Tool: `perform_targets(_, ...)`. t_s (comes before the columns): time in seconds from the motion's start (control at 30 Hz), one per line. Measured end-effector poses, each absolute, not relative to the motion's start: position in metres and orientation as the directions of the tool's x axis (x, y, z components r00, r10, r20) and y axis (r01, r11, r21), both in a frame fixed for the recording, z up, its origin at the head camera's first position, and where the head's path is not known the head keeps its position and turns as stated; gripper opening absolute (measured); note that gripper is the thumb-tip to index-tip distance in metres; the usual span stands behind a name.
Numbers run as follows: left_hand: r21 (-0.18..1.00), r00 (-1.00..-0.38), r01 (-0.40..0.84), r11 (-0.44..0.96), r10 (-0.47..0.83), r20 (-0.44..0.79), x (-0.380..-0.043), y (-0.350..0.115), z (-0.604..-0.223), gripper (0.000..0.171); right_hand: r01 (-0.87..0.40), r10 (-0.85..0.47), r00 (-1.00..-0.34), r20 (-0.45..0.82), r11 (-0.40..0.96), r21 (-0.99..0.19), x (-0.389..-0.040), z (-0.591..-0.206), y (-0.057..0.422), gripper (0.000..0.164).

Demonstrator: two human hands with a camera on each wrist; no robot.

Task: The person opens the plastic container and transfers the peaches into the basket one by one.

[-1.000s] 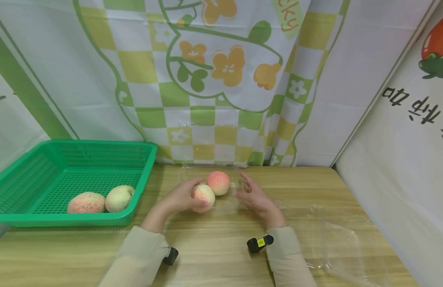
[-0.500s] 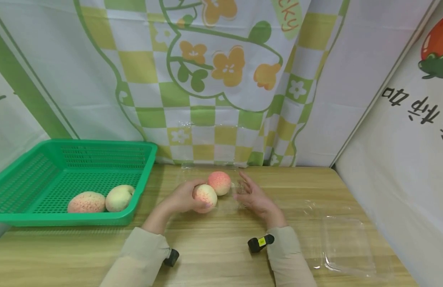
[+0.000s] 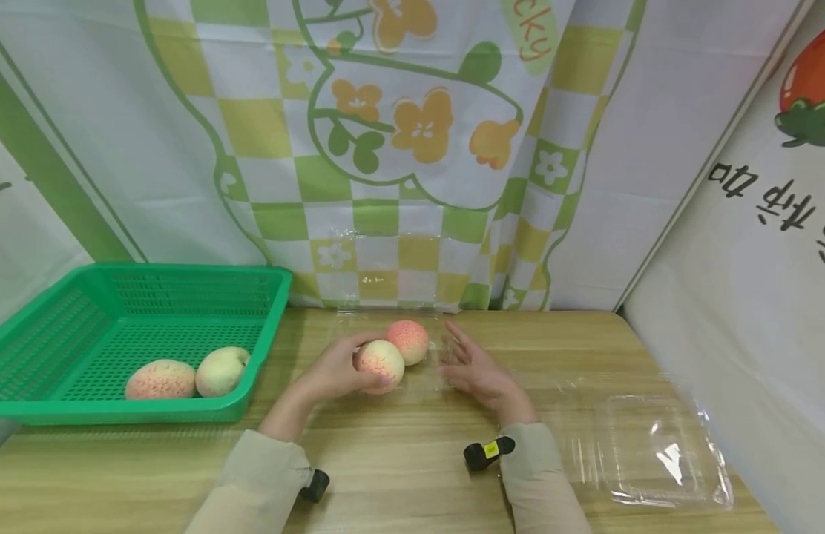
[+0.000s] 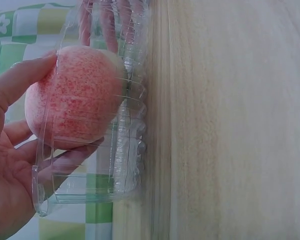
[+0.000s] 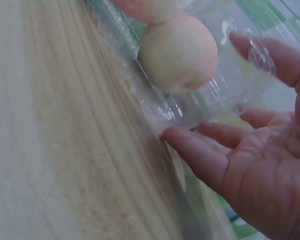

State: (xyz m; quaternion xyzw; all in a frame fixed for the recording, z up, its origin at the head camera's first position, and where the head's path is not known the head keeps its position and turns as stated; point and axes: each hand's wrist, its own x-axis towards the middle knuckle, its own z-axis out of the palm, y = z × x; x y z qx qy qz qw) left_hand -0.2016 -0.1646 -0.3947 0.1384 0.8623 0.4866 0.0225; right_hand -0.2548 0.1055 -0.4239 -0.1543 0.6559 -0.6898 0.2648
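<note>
My left hand (image 3: 332, 369) grips a pale, pink-speckled peach (image 3: 383, 366), thumb on the near side and fingers around its left. In the left wrist view this peach shows its red face, inside a clear plastic box (image 4: 126, 170). A pinker peach (image 3: 409, 341) sits just behind it, towards the right, in the same box. My right hand (image 3: 481, 376) is at the box's right side, fingers spread and loosely bent. From the right wrist view, its thumb and fingers lie around the box's clear end wall; whether they press it is hard to tell.
Left on the table stands a green basket (image 3: 260, 371) with two more peaches (image 3: 160, 380) inside. Another clear plastic container (image 3: 659, 452) lies at the right, beyond my right forearm. A patterned curtain (image 3: 399, 178) hangs along the table's back edge.
The held peach has turned slightly in my left hand and stays by the pinker one. My right hand hardly moves. Outlines and glints on the clear container at the right have shifted.
</note>
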Motion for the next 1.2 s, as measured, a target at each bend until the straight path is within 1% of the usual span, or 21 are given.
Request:
perform_targets(0.23, 0.875, -0.963, 0.196, 0.443, 0.257, 0.085, -0.202, -0.168, -0.396, 0.064, 0.209, -0.594, -0.791, -0.147, -0.037, -0.977, -0.254, -0.424, 0.110, 0.094)
perform_targets(0.43, 0.883, -0.957, 0.206, 0.422, 0.276, 0.091, -0.202, -0.169, -0.395, 0.064, 0.202, -0.595, -0.791, -0.143, -0.034, -0.979, -0.255, -0.423, 0.110, 0.096)
perform_targets(0.6, 0.902, -0.957, 0.187, 0.390, 0.278, 0.078, -0.201, -0.170, -0.394, 0.065, 0.200, -0.594, -0.791, -0.145, -0.026, -0.979, -0.255, -0.425, 0.110, 0.095)
perform_targets(0.73, 0.892, -0.963, 0.184, 0.412, 0.260, 0.078, -0.199, -0.171, -0.392, 0.067, 0.191, -0.603, -0.786, -0.135, -0.030, -0.981, -0.255, -0.425, 0.110, 0.095)
perform_targets(0.9, 0.875, -0.968, 0.188, 0.446, 0.235, 0.087, -0.196, -0.172, -0.384, 0.069, 0.181, -0.613, -0.780, -0.125, -0.029, -0.983, -0.254, -0.423, 0.107, 0.095)
perform_targets(1.2, 0.886, -0.965, 0.207, 0.415, 0.238, 0.114, -0.182, -0.175, -0.359, 0.074, 0.168, -0.603, -0.788, -0.121, -0.023, -0.985, -0.253, -0.422, 0.104, 0.097)
